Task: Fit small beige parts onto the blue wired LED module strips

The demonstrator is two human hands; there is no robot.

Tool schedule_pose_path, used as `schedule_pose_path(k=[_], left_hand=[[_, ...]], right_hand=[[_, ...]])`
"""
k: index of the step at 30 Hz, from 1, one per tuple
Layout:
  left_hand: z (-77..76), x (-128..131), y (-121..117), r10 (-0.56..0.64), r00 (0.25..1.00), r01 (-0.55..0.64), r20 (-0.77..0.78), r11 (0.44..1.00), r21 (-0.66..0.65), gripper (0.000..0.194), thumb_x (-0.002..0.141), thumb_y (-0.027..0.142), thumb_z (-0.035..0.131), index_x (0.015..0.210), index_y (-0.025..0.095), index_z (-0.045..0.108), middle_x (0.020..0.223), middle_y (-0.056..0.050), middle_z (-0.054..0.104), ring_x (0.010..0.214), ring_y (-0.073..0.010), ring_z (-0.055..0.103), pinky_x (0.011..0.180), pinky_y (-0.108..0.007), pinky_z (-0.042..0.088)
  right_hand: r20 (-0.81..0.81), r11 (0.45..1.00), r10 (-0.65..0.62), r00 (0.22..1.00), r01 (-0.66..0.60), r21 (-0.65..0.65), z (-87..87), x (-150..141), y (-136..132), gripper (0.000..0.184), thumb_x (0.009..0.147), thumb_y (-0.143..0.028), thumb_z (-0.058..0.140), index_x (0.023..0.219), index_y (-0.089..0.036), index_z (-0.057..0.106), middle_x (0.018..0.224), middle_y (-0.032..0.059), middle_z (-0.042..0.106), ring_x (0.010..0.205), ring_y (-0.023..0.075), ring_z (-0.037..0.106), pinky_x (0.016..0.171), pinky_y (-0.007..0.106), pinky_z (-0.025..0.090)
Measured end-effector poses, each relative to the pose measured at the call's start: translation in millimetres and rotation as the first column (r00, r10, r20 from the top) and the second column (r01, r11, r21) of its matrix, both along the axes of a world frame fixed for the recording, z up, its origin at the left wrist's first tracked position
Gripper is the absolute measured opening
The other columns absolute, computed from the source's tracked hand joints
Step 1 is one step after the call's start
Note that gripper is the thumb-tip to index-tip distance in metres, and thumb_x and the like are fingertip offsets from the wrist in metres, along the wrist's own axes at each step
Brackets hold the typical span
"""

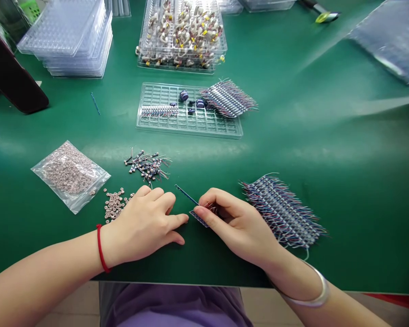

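My right hand pinches a thin blue strip between thumb and forefinger; it looks like a narrow circuit board. Below the thumb juts a second strip-like piece, and the curled fingers partly hide what else lies in the palm. My left hand hovers low over the table, thumb and forefinger stretched out and apart, other fingers bent with their tips hidden. Just beyond it lies a loose pile of small wired parts. Small round pinkish-brown discs are scattered beside its wrist, partly covered.
A zip bag of discs lies left. Wired strips in a bundle rest right of my right hand. Behind stand a clear tray with more strips, a tray of cabled parts, stacked trays and a dark upright panel.
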State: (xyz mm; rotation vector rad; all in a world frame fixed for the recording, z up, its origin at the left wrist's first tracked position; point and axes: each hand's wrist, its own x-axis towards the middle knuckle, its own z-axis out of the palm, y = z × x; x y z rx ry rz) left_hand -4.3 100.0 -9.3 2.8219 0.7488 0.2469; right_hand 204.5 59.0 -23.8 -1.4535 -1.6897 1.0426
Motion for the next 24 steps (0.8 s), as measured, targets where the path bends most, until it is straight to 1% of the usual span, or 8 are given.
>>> schedule_pose_path(k=[6,15,17,19,21,24], left_hand=[[2.7,0,1,-0.003,1.0,0.003,-0.012,0.999,-0.04,0.03,0.085,0.049,0.065,0.104,0.027,0.071,0.079,-0.001,0.051,0.071,-0.0167,0.044,0.066,-0.031,0.028],[1.3,3,0,-0.017,0.999,0.016,-0.032,0.999,-0.035,0.031,0.085,0.05,0.064,0.106,0.028,0.07,0.081,-0.002,0.053,0.071,-0.0166,0.044,0.067,-0.032,0.027],[3.0,0,2,-0.026,0.999,0.024,-0.039,0.999,-0.047,0.033,0.085,0.05,0.065,0.11,0.029,0.07,0.082,-0.002,0.053,0.072,-0.0163,0.046,0.067,-0.031,0.027],[7.2,-5,8,-0.023,0.999,0.021,-0.044,0.998,-0.059,0.035,0.083,0.05,0.067,0.111,0.029,0.07,0.083,-0.002,0.054,0.073,-0.0161,0.047,0.067,-0.031,0.027],[13.1,-12,18,0.007,0.999,-0.01,-0.045,0.998,-0.063,0.034,0.081,0.048,0.07,0.108,0.028,0.071,0.081,-0.001,0.054,0.074,-0.0162,0.049,0.068,-0.031,0.027],[21.1,-23,35,0.134,0.991,-0.135,-0.031,0.99,-0.043,0.025,0.082,0.042,0.072,0.1,0.025,0.074,0.077,-0.001,0.054,0.072,-0.0163,0.05,0.066,-0.03,0.028]], right_hand=[[-0.007,1.0,0.009,1.0,-0.009,-0.015,2.5,1,0,0.022,0.092,-0.036,0.058,0.076,-0.021,0.054,0.067,-0.0005,0.053,0.059,0.0142,0.05,0.052,0.026,0.044],[-0.025,1.0,0.014,1.0,-0.014,-0.014,3.6,3,0,0.024,0.092,-0.037,0.057,0.075,-0.022,0.054,0.066,-0.0011,0.051,0.058,0.0139,0.049,0.051,0.025,0.043],[-0.023,1.0,0.026,0.999,-0.026,-0.013,3.8,5,0,0.024,0.093,-0.037,0.056,0.075,-0.022,0.053,0.066,-0.0011,0.051,0.058,0.014,0.049,0.051,0.025,0.042],[-0.014,0.998,0.067,0.998,-0.067,-0.003,4.1,6,-1,0.023,0.094,-0.034,0.054,0.076,-0.022,0.053,0.066,-0.0011,0.05,0.058,0.0138,0.048,0.05,0.025,0.042],[0.014,0.991,0.129,0.992,-0.129,0.018,4.2,7,-2,0.021,0.095,-0.029,0.052,0.076,-0.022,0.052,0.066,-0.0009,0.05,0.057,0.0135,0.047,0.049,0.025,0.04],[0.079,0.977,0.199,0.977,-0.204,0.056,4.0,6,-2,0.019,0.095,-0.022,0.051,0.076,-0.022,0.052,0.067,-0.0002,0.052,0.057,0.0139,0.047,0.05,0.026,0.039]])
